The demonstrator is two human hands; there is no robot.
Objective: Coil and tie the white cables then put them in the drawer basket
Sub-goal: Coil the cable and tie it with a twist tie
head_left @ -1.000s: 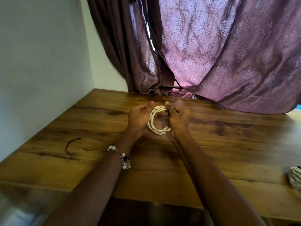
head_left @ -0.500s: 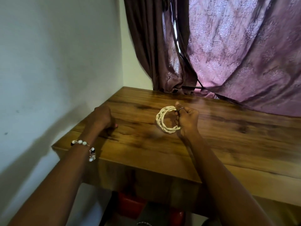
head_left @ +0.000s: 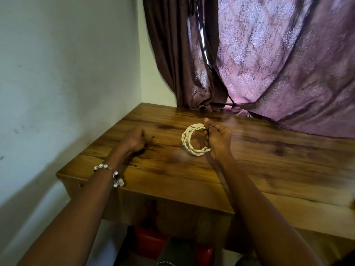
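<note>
My right hand (head_left: 218,140) grips a coiled white cable (head_left: 189,140) by its right side and holds the ring upright just above the wooden table (head_left: 269,169). My left hand (head_left: 134,140) rests on the table's left part, about a hand's width left of the coil, with its fingers curled down onto the wood. The thin black tie that lay there earlier is not visible, and whatever is under those fingers is hidden. No drawer basket can be made out.
A grey wall (head_left: 67,83) runs along the table's left edge. A purple curtain (head_left: 278,64) hangs over the back edge. Red objects (head_left: 149,240) sit on the floor under the table front.
My left hand has let go of the coil and moved left to the tabletop where the black tie lay. My right hand keeps the coil. The view has swung left.
</note>
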